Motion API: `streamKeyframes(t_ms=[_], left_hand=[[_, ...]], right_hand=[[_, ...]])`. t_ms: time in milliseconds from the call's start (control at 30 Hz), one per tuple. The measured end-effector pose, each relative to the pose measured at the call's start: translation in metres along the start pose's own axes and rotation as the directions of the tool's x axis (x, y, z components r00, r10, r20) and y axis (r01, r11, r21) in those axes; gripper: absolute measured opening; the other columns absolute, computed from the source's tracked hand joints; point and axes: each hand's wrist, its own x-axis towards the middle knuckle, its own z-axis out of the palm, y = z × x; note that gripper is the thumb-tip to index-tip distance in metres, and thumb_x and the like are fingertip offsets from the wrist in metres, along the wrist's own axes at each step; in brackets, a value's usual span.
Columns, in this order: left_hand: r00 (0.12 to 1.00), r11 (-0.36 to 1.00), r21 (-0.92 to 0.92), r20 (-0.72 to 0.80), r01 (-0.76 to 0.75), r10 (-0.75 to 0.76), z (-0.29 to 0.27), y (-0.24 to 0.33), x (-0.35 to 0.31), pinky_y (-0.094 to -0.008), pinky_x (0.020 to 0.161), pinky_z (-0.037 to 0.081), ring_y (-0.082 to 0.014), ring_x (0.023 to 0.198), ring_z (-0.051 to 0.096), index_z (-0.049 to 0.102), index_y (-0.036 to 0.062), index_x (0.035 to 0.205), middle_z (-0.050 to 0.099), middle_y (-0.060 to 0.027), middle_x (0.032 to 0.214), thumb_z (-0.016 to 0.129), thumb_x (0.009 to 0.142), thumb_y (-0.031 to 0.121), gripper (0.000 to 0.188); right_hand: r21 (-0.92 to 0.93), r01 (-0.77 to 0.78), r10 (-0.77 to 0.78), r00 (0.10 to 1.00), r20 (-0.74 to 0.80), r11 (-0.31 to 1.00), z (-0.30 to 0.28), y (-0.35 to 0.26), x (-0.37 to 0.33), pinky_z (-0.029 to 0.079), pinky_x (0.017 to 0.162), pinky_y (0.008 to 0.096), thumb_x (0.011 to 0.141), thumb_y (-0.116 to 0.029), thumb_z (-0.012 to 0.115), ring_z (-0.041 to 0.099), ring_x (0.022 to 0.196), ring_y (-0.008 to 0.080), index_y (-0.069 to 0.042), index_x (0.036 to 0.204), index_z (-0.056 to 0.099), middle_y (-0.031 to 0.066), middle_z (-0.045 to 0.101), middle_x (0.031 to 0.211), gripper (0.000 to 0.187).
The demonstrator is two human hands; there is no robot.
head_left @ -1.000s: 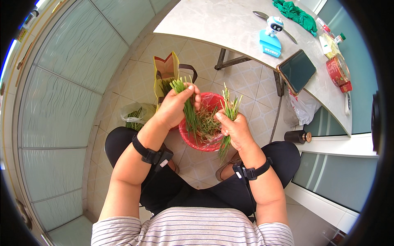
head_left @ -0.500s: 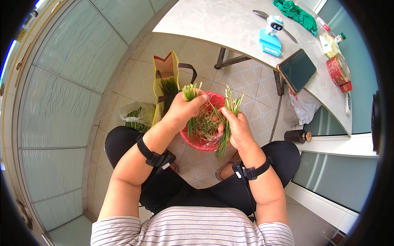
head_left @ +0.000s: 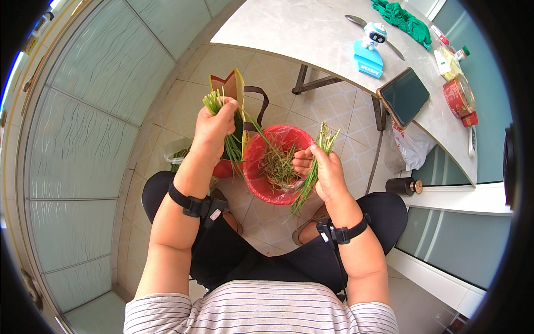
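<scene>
My left hand (head_left: 214, 129) is closed round a bunch of garlic chives (head_left: 233, 146), their pale cut ends sticking up past the thumb. One or two long green blades stretch from its thumb and finger toward the red bin (head_left: 253, 182). Over the bin's right edge, my right hand (head_left: 328, 175) grips another bunch of garlic chives (head_left: 326, 138), leaves hanging down. Withered yellowish trimmings (head_left: 276, 165) fill the lined bin between the hands. Below my left hand, a second red container (head_left: 223, 169) shows in part; the hand and chives hide the rest.
A yellow-edged shopping bag (head_left: 238, 83) stands behind my left hand, beside a clear plastic bag of greens (head_left: 179, 151). The table (head_left: 283, 33) at upper right holds a phone (head_left: 404, 97), a toy robot on a blue base (head_left: 367, 58), a knife (head_left: 395, 51) and a green cloth (head_left: 401, 22).
My left hand has moved left and away from the bin with its bunch, drawing out a long blade. My right hand stays nearly in place. More of the bin and the second red container show.
</scene>
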Motion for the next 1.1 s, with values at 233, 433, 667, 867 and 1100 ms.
streamKeyframes(t_ms=[233, 433, 667, 867, 1100], left_hand=[[0.997, 0.996, 0.074, 0.040, 0.056, -0.060, 0.003, -0.008, -0.005, -0.0218, 0.050, 0.030, -0.0052, 0.053, 0.036, 0.057, 0.0070, 0.087, 0.042, 0.0063, 0.063, 0.059, 0.088, 0.014, 0.007], [0.942, 0.963, 0.250, 0.291, 0.096, -0.169, 0.030, -0.026, -0.024, -0.0207, 0.050, 0.032, -0.0041, 0.055, 0.039, 0.060, 0.0067, 0.091, 0.048, 0.0068, 0.066, 0.062, 0.089, 0.017, 0.011], [0.930, 0.964, 0.264, 0.345, 0.036, -0.129, 0.043, -0.029, -0.030, -0.0201, 0.050, 0.032, -0.0029, 0.055, 0.039, 0.061, 0.0060, 0.091, 0.048, 0.0070, 0.065, 0.063, 0.089, 0.017, 0.012], [0.917, 0.961, 0.272, 0.394, -0.052, -0.062, 0.040, -0.047, -0.029, -0.0194, 0.054, 0.037, -0.0016, 0.061, 0.044, 0.063, 0.0030, 0.091, 0.053, 0.0063, 0.069, 0.066, 0.087, 0.017, 0.015], [0.869, 0.893, 0.438, 0.478, -0.106, -0.132, 0.045, -0.040, -0.036, -0.0209, 0.057, 0.039, -0.0032, 0.063, 0.045, 0.062, 0.0020, 0.086, 0.053, 0.0064, 0.066, 0.071, 0.083, 0.012, 0.013]], right_hand=[[-0.124, 0.039, -0.041, 0.999, -0.011, 0.991, 0.008, -0.005, -0.004, 0.035, 0.047, 0.0209, 0.091, -0.021, 0.058, 0.043, 0.053, 0.0052, -0.005, 0.091, 0.058, -0.0007, 0.054, 0.070, 0.016], [-0.170, 0.041, -0.026, 0.995, 0.095, 0.984, 0.013, -0.004, -0.008, 0.031, 0.046, 0.0200, 0.085, -0.016, 0.069, 0.040, 0.052, 0.0026, -0.004, 0.101, 0.062, -0.0059, 0.051, 0.069, 0.022], [-0.247, 0.026, 0.000, 0.995, 0.102, 0.969, 0.013, 0.000, -0.010, 0.035, 0.048, 0.0209, 0.083, -0.015, 0.070, 0.046, 0.056, 0.0041, -0.004, 0.098, 0.064, -0.0040, 0.057, 0.074, 0.019], [-0.214, 0.059, -0.040, 0.995, 0.093, 0.975, 0.012, 0.000, -0.009, 0.034, 0.047, 0.0206, 0.084, -0.016, 0.069, 0.043, 0.054, 0.0038, -0.004, 0.096, 0.063, -0.0045, 0.055, 0.070, 0.018], [-0.072, -0.065, 0.071, 0.994, 0.084, 0.995, 0.012, -0.005, -0.008, 0.029, 0.044, 0.0198, 0.085, -0.018, 0.068, 0.037, 0.048, 0.0034, -0.006, 0.091, 0.060, -0.0068, 0.046, 0.062, 0.016]])
